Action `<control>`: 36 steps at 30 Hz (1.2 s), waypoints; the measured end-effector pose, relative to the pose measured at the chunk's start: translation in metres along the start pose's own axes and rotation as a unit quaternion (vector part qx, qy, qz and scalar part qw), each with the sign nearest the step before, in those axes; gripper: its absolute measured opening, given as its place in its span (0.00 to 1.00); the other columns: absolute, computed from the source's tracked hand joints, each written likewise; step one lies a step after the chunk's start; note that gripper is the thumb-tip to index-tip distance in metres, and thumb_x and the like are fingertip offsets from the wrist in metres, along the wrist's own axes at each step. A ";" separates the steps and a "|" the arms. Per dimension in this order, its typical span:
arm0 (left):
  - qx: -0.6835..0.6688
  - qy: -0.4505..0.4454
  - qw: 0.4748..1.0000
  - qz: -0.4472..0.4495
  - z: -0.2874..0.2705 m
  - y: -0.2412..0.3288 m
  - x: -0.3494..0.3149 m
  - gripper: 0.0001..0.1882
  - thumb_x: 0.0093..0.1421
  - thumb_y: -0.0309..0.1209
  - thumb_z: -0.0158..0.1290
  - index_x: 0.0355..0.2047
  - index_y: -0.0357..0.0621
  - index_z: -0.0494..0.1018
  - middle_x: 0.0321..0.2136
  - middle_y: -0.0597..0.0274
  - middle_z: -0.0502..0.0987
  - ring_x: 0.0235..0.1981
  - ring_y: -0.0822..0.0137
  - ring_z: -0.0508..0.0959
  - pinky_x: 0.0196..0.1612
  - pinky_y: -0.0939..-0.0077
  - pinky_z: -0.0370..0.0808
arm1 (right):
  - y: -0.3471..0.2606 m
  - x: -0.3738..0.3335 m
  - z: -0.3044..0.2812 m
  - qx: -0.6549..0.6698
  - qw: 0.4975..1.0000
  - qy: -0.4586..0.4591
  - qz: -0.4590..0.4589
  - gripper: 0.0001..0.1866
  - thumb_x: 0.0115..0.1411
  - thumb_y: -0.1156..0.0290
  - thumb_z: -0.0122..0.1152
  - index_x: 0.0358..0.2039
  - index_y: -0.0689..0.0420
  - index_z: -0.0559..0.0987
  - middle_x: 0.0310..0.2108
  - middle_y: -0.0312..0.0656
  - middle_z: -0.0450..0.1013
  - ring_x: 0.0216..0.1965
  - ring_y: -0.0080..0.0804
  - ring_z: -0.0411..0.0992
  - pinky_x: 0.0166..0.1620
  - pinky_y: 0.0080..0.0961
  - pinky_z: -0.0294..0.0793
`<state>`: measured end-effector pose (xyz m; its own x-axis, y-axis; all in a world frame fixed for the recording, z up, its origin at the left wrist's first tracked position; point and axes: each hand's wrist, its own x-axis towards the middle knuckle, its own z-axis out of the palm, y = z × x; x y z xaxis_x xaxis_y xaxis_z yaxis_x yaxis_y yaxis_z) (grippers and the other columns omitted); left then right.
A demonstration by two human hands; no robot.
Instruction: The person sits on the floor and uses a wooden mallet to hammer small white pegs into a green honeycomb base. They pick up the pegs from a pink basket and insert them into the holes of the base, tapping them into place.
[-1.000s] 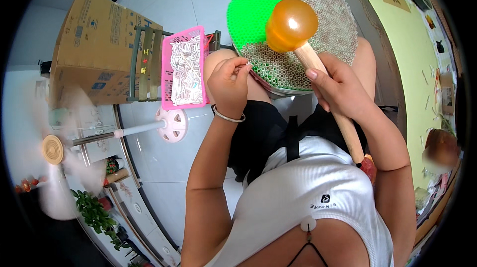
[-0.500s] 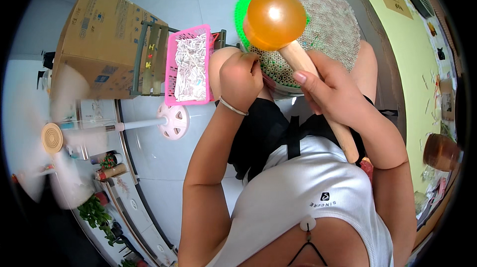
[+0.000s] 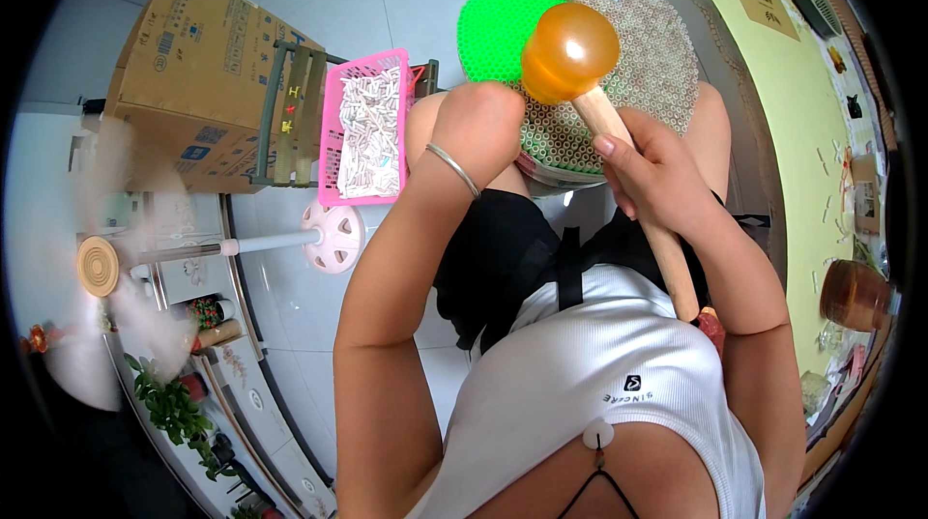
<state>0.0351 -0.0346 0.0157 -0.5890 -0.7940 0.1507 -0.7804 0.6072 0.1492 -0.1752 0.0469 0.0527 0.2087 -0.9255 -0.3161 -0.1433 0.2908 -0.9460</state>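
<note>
My right hand is closed round the wooden handle of a mallet with a translucent orange head. Its head is over the round bundle of small upright tubes between my knees; I cannot tell whether it touches them. Part of that bundle is a bright green patch, on the left. At the near left edge of the bundle is my left hand, curled closed with its back up. Its fingers are hidden underneath, so what they hold does not show.
A pink basket of small white tubes stands left of my knee, beside a wooden-slatted stool. Behind are a large cardboard box and a spinning fan. A yellow-green table runs along the right.
The mallet head has moved right and slightly nearer, uncovering more of the green patch. My left hand has shifted slightly right and turned, hiding its fingers.
</note>
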 end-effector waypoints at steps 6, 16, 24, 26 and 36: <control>-0.186 0.152 0.969 -0.060 0.030 -0.020 -0.021 0.07 0.46 0.21 0.58 0.29 0.39 0.77 0.26 0.50 0.80 0.28 0.55 0.81 0.32 0.63 0.78 | 0.004 0.001 0.008 -0.030 0.998 -0.045 0.018 0.16 0.68 0.60 0.54 0.36 0.62 0.70 0.16 0.33 0.66 0.12 0.18 0.63 0.16 0.19 0.61; -0.318 0.264 0.869 -0.272 0.046 -0.070 -0.056 0.09 0.50 0.20 0.60 0.33 0.37 0.77 0.22 0.58 0.78 0.25 0.67 0.80 0.31 0.76 0.77 | 0.018 0.026 0.010 -0.347 0.916 -0.033 -0.199 0.16 0.68 0.60 0.53 0.38 0.63 0.70 0.17 0.37 0.66 0.14 0.23 0.66 0.19 0.26 0.65; -0.003 -0.168 0.898 -0.406 0.144 -0.207 -0.130 0.12 0.53 0.29 0.57 0.38 0.41 0.81 0.38 0.45 0.81 0.39 0.49 0.82 0.42 0.58 0.79 | -0.028 -0.006 -0.001 -0.083 0.996 0.001 -0.044 0.15 0.67 0.61 0.55 0.37 0.62 0.71 0.17 0.32 0.64 0.14 0.17 0.63 0.18 0.18 0.61; -0.035 -0.254 0.862 -0.437 0.166 -0.226 -0.136 0.13 0.54 0.29 0.56 0.39 0.40 0.81 0.42 0.44 0.80 0.43 0.50 0.82 0.45 0.59 0.79 | -0.019 -0.003 -0.006 -0.063 0.998 0.004 -0.017 0.13 0.68 0.62 0.53 0.37 0.61 0.70 0.17 0.32 0.64 0.13 0.17 0.61 0.17 0.16 0.60; -0.011 -0.227 0.862 -0.453 0.196 -0.225 -0.129 0.13 0.55 0.27 0.52 0.38 0.37 0.81 0.43 0.40 0.79 0.46 0.46 0.80 0.48 0.58 0.78 | 0.017 -0.002 -0.016 -0.030 0.997 0.038 0.053 0.15 0.69 0.60 0.52 0.38 0.61 0.68 0.17 0.35 0.64 0.12 0.20 0.60 0.16 0.17 0.60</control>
<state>0.2455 -0.0747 -0.2287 0.2336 -0.8693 -0.4355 -0.9624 -0.2707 0.0242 -0.1931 0.0502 0.0383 0.1167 -0.9068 -0.4050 -0.2185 0.3744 -0.9012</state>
